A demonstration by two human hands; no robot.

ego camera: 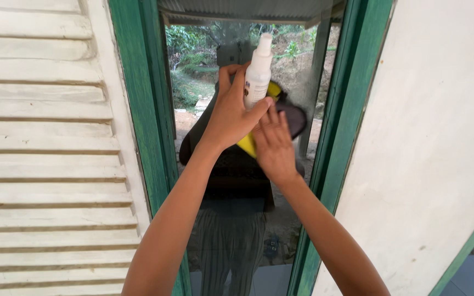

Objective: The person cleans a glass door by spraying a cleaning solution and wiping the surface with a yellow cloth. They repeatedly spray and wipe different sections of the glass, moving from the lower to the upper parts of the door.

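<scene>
Both forearms bare, no sleeves, rings or watch.

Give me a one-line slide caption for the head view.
Left hand holds a white spray bottle while right hand presses a yellow cloth to the green-framed window glass.

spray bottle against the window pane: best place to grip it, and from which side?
Grip the white spray bottle round its straight cylindrical middle, coming from the left, as the left hand does. It stands upright, nozzle on top; the right hand and yellow cloth crowd its right.

House exterior: green-framed window, white louvred shutter.
</scene>
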